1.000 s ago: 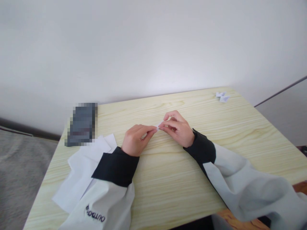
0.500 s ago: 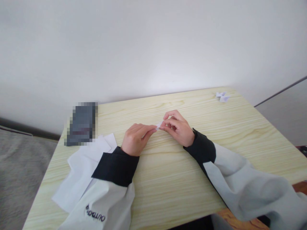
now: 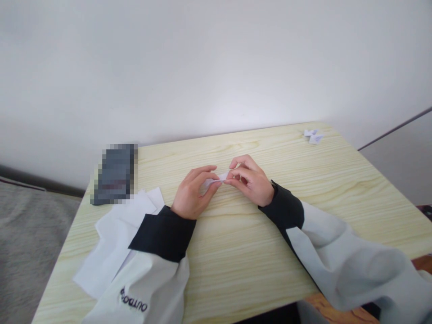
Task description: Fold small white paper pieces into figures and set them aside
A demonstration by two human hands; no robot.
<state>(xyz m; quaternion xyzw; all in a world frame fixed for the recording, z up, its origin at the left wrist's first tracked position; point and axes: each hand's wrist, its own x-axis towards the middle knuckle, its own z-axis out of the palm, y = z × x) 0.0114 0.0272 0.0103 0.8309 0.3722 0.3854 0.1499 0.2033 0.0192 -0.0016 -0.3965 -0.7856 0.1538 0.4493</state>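
A small piece of folded white paper [image 3: 223,176] is held between both hands above the middle of the table. My left hand [image 3: 195,191] pinches its left part between thumb and forefinger, with the other fingers raised and curved. On the right end, my right hand [image 3: 250,181] grips the paper with thumb and fingertips, one finger lifted. Part of the paper lies behind my left fingers.
White paper sheets [image 3: 116,238] overlap on the table [image 3: 243,252] beside my left sleeve. A dark, pixelated flat object [image 3: 115,173] lies behind them. Small folded paper pieces [image 3: 314,137] stand near the back right corner, and a wall [image 3: 216,67] rises behind.
My left fingers have lifted and spread apart, showing more of the paper between and behind them. My right hand has hardly moved.
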